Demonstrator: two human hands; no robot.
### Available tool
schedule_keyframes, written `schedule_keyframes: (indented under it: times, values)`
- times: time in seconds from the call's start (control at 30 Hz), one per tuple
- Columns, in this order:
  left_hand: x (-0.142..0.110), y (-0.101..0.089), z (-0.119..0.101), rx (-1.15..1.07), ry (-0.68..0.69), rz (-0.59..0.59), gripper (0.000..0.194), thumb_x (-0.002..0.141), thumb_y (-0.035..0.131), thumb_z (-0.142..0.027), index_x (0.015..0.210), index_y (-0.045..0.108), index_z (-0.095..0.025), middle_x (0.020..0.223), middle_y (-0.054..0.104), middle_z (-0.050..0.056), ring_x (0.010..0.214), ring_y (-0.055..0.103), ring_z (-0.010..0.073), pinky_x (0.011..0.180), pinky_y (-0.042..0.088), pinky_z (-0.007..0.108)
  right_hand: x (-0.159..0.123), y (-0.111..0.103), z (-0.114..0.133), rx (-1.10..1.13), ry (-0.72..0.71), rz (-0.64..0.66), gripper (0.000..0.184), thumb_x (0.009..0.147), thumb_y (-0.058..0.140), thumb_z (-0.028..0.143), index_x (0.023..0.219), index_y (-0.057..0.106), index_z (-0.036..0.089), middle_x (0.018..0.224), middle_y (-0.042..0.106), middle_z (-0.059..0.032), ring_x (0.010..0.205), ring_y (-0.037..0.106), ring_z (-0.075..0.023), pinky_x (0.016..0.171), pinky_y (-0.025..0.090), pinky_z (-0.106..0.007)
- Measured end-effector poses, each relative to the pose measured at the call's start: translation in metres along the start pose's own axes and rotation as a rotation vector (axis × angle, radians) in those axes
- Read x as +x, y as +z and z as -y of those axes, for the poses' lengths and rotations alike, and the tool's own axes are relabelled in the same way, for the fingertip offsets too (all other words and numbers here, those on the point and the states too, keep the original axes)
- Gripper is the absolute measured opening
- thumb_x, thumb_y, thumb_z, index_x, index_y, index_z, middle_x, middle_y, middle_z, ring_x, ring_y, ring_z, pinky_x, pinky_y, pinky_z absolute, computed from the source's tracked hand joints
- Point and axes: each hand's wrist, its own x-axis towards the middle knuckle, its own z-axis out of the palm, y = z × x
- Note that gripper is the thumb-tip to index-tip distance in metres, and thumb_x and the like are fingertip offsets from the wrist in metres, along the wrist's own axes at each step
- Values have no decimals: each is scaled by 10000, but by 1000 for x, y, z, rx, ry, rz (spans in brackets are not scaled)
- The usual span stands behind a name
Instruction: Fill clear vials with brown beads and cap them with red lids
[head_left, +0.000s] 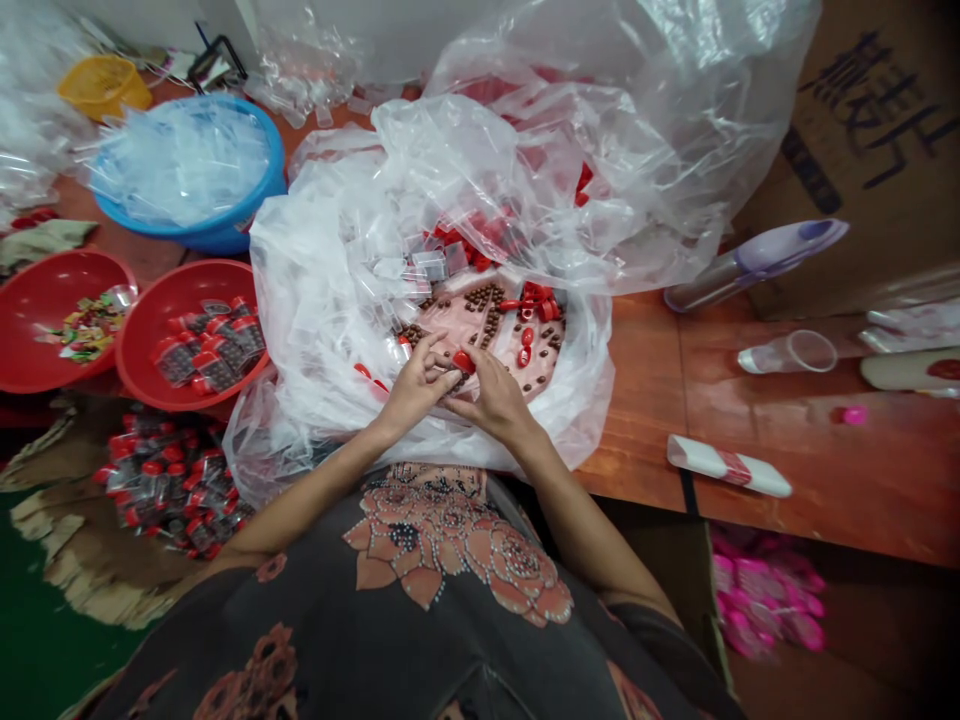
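Observation:
Over a pink tray point(442, 318) of loose brown balls point(484, 298), my two hands meet. Between them is a small red-capped container point(463, 362); the fingers mostly hide its body. My right hand point(496, 398) is closed on it, thumb and fingers by the red cap. My left hand point(420, 388) pinches its lower part from the other side, with the thumb pointing toward it. Small red caps point(536, 300) lie on the right of the tray. Clear plastic boxes point(429, 266) are heaped behind it. White plastic sheeting point(315, 290) surrounds the tray.
To the left stand a red bowl of filled red-capped containers point(217, 345), a red bowl of colourful pieces point(82, 325) and a blue basin point(259, 205). More filled containers point(176, 480) lie below. A bottle point(750, 265), a clear cup point(795, 355) and a white packet point(727, 465) are at right.

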Motion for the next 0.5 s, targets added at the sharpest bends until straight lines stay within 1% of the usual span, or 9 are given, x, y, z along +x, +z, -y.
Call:
schedule_keyframes:
  times: [0.07,0.13,0.17,0.23,0.3,0.33,0.37,0.43,0.5]
  values:
    - [2,0,3,-32,-12,5,535,859,717,-323,1349,520,-240,1017,660,46,877,658,155,801,544,256,-1,2,2,-25,-15,-35,808,791,729,429,1481,363,220,1396,576,-164,1271,570,-326,1062,467,-526]
    - [4,1,7,-80,-57,-3,435,925,622,-465,1289,579,-231,1103,676,82,964,664,190,861,545,297,-1,4,6,-56,-40,-35,816,779,725,438,1474,358,219,1375,587,-160,1230,590,-328,1036,476,-519]
    - [5,2,8,-94,-87,-11,438,949,559,-524,1269,597,-226,1122,682,95,983,666,204,875,546,318,-1,4,8,-75,-63,-25,817,775,720,440,1470,355,212,1371,587,-162,1221,591,-332,1026,477,-522]
    - [6,5,11,-91,-149,-18,510,975,452,-591,1298,587,-221,1079,699,111,938,680,220,848,558,356,0,6,12,-123,-120,-15,795,783,696,449,1451,362,177,1362,580,-179,1223,574,-343,1014,474,-526]
    - [6,7,12,-51,-179,-31,554,980,422,-599,1367,539,-219,992,710,108,843,687,223,780,569,372,2,6,15,-191,-157,-32,755,796,665,469,1415,392,134,1337,576,-202,1226,550,-352,1008,466,-524]
    - [6,8,11,-26,-171,-55,551,981,427,-585,1379,530,-218,983,710,105,830,686,225,762,570,373,4,6,15,-229,-163,-39,737,799,654,482,1393,413,120,1315,580,-208,1214,545,-355,1001,463,-518]
    - [6,9,11,2,-150,-87,527,984,439,-561,1372,538,-219,1008,708,106,856,685,229,768,569,371,6,5,15,-267,-169,-35,718,799,646,497,1369,437,112,1286,589,-209,1192,547,-355,990,462,-512]
    - [7,9,9,62,-91,-161,449,991,458,-498,1330,574,-228,1117,692,103,980,669,236,820,561,359,8,4,14,-329,-190,-5,669,804,630,522,1312,489,111,1210,616,-199,1122,562,-351,951,464,-498]
    - [7,8,10,109,-56,-210,394,1004,443,-445,1305,589,-239,1200,670,92,1058,643,229,847,551,340,10,5,14,-371,-217,26,624,813,610,546,1256,533,113,1148,637,-192,1061,574,-345,915,463,-488]
